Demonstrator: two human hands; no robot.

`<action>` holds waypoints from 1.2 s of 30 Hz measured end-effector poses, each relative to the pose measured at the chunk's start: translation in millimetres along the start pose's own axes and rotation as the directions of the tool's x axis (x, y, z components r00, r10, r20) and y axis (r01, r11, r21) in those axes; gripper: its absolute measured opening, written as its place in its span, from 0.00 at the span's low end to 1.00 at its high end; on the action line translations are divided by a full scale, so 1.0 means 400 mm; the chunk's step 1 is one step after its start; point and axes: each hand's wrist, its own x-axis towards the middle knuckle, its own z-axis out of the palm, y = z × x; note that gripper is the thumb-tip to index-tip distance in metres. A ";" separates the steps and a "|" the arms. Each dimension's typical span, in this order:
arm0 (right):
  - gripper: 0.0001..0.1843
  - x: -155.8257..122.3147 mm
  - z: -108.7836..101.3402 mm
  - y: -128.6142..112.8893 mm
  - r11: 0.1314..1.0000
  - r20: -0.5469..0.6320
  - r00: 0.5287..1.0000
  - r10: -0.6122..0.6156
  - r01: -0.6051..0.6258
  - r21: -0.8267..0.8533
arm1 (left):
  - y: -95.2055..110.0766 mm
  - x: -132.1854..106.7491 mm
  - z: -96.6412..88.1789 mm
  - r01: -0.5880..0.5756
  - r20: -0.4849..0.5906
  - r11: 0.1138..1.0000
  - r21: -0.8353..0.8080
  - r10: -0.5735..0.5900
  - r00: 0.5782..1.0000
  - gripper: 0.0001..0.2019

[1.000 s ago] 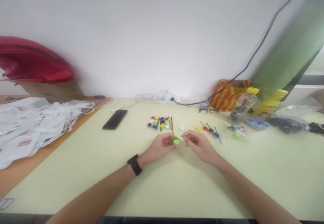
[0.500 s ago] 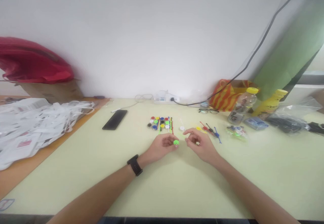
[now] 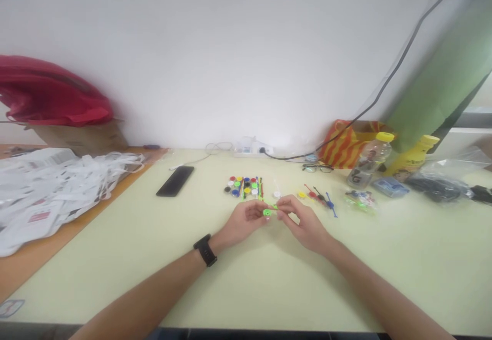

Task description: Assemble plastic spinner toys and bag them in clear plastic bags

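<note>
Between the thumb and fingers of my left hand [image 3: 246, 221] is a small bright green disc [image 3: 267, 212] with a hole in its middle. My right hand [image 3: 302, 223] is closed in a pinch on a thin green stick [image 3: 274, 207], close beside the disc. Whether stick and disc touch, I cannot tell. Beyond my left hand lie rows of coloured discs [image 3: 235, 193] and a bundle of coloured sticks [image 3: 261, 189]. A white disc with a stick [image 3: 277, 194] lies beyond my fingertips. To the right are several discs on sticks, among them a blue one [image 3: 330, 204].
A black phone [image 3: 175, 181] lies at the left, near white bags [image 3: 57, 191]. Toward the right are a small packet of parts [image 3: 360, 200], eyeglasses [image 3: 317, 168], a clear bottle [image 3: 369, 161] and a yellow bottle [image 3: 411, 158]. A power strip [image 3: 253, 148] is by the wall.
My right hand has moved slightly left, and its fingers have closed on the green stick beside the disc. My left hand still holds the green disc, slightly raised.
</note>
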 end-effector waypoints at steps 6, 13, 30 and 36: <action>0.08 0.004 0.002 0.011 0.997 -0.093 0.995 -0.025 0.031 0.068 | -0.009 0.002 -0.004 -0.052 -0.038 0.998 0.022 0.052 0.998 0.17; 0.11 0.016 0.003 0.006 0.980 -0.014 1.000 -0.014 0.017 0.199 | 0.005 -0.001 0.001 -0.028 -0.032 0.999 0.017 0.028 0.999 0.18; 0.12 0.009 0.001 0.014 0.987 0.006 0.989 -0.145 0.145 -0.067 | 0.038 -0.022 0.008 -0.246 -0.007 0.864 0.439 0.277 0.961 0.12; 0.11 0.008 -0.002 0.015 0.986 0.025 0.990 -0.139 0.141 -0.095 | 0.037 -0.021 -0.008 -0.334 0.045 0.782 0.526 0.367 0.929 0.09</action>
